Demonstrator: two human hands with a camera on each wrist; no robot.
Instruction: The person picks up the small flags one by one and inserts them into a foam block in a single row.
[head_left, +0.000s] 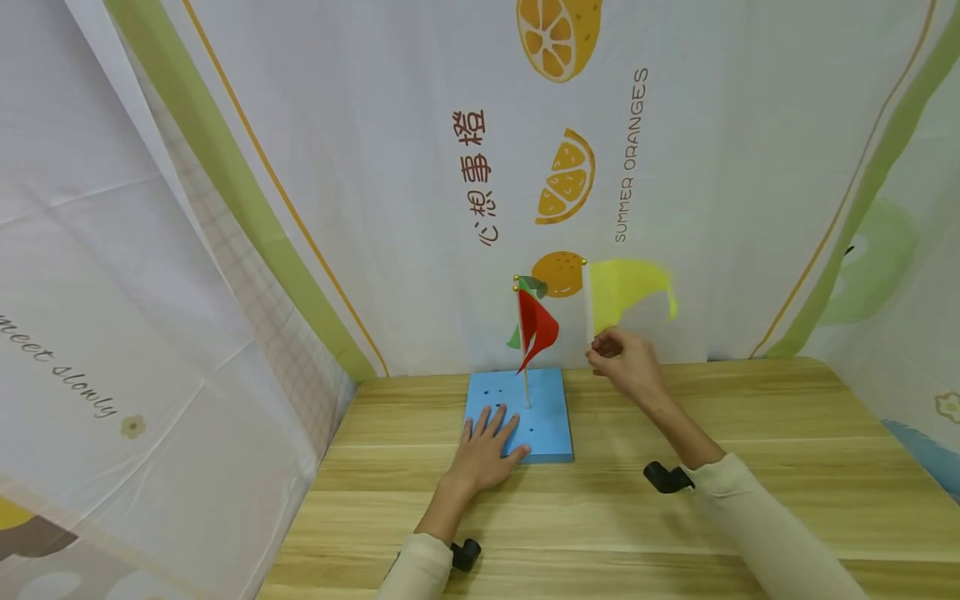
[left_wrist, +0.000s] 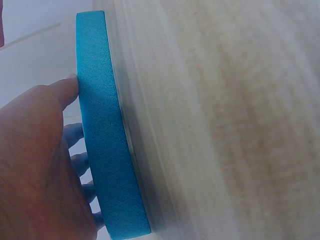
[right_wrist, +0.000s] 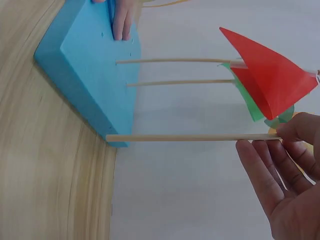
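A blue foam block (head_left: pixel 551 417) with several small holes lies on the table near its back edge. My left hand (head_left: pixel 483 454) rests on the block's near left part with its fingers spread. In the left wrist view the thumb touches the block's top edge. A red flag (head_left: pixel 537 325) stands upright in the block, and a green flag (right_wrist: pixel 250 97) on its own stick stands partly hidden behind it. My right hand (head_left: pixel 628 364) pinches the stick of a yellow flag (head_left: pixel 630 287), right of the block. The stick's lower end (right_wrist: pixel 115 138) is apart from the block's holes.
The wooden table (head_left: pixel 600 533) runs under both arms. Behind it hangs a white curtain (head_left: pixel 390 167) printed with oranges and writing, and more cloth hangs at both sides. Each wrist carries a black camera mount (head_left: pixel 666 477).
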